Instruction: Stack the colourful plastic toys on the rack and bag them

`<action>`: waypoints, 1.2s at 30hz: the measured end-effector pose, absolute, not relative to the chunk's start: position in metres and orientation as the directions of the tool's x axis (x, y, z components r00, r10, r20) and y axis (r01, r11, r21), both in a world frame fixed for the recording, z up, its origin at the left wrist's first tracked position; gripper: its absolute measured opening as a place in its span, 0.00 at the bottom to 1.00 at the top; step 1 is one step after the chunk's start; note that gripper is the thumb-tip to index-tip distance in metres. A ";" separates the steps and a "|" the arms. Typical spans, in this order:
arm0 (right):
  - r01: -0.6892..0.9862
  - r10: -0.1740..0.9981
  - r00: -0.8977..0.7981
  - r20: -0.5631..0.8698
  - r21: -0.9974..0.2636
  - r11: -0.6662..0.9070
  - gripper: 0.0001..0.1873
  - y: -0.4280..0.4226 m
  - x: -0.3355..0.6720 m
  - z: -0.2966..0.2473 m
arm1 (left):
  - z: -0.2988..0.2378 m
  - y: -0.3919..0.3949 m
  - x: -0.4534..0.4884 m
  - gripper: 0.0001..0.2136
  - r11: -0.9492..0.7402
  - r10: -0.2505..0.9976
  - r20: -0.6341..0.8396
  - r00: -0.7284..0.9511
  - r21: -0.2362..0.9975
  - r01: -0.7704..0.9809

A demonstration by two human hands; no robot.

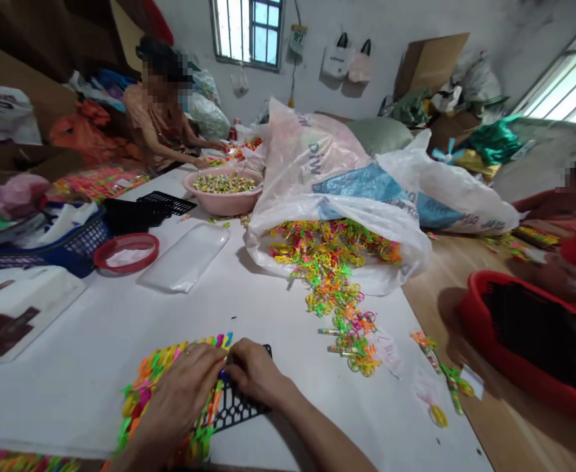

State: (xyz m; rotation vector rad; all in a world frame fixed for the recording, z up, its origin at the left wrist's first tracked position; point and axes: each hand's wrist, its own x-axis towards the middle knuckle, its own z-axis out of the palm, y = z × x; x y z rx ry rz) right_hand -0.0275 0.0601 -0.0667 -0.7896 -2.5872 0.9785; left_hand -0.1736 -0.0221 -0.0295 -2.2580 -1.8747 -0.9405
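A black plastic grid tray (241,408) lies on the white table in front of me. Bright plastic pieces (143,377) in yellow, green, orange and pink fill its left part in close rows. My left hand (187,377) rests over these rows, its fingers stretched out flat towards the right. Touching distance from its fingertips, my right hand (252,368) is closed in a pinch above the tray's grid. A small dark blue bit (224,375) shows between the two hands; the fingers hide whatever the pinch holds.
A large white sack (312,170) spills colourful pieces (337,295) onto the table. A pink basin (224,190), red basket (126,252) and clear plastic packet (184,259) stand farther back. A red tub (479,308) is at right. One co-worker (157,118) sits back left, another at the right edge.
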 end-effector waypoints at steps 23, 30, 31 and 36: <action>0.681 0.771 -0.601 0.212 -0.370 0.632 0.12 0.095 0.073 -0.066 | -0.022 -0.018 -0.167 0.08 -0.095 0.932 0.361 -0.046 0.364 0.926; 0.881 0.903 -0.430 0.003 -0.218 0.420 0.06 0.109 0.061 -0.051 | -0.010 -0.021 -0.161 0.08 -0.074 0.955 0.292 -0.046 0.387 0.919; 0.886 0.910 -0.414 -0.014 -0.235 0.399 0.06 0.111 0.057 -0.049 | -0.009 -0.020 -0.161 0.08 -0.073 0.957 0.287 -0.046 0.387 0.919; 0.674 0.920 -0.392 -0.026 -0.688 0.268 0.08 0.097 0.042 -0.049 | -0.007 -0.014 -0.163 0.08 -0.045 0.956 0.286 -0.059 0.345 0.937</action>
